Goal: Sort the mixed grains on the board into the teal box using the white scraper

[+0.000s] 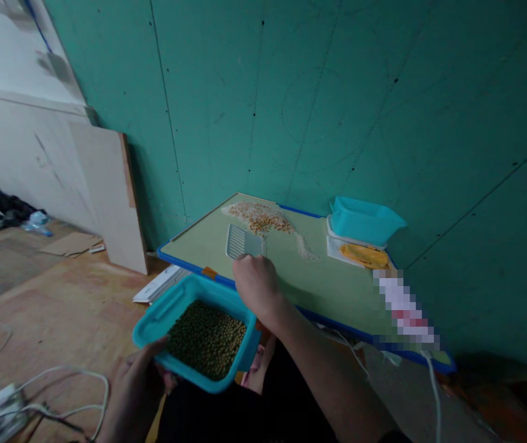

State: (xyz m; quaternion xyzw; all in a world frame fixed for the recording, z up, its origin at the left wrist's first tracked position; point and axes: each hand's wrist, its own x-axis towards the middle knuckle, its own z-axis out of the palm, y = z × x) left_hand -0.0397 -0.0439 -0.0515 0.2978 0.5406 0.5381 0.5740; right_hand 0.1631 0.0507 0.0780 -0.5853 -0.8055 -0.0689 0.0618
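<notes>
My left hand grips the near left rim of a turquoise plastic tub, thumb over the edge. Inside lie many small round beans, greenish brown. The tub is tilted slightly and sits over my lap at the table's front edge. Closed around a handle, my right hand holds a pale slotted scoop. Its slotted head is over the tabletop, just in front of a spread of white grains and orange-yellow kernels. Whether the scoop touches the table I cannot tell.
The pale green table has blue edging and stands against a green wall. At its right end are another turquoise tub, a yellow cloth-like item and a pixelated object. Cables and a power strip lie at left.
</notes>
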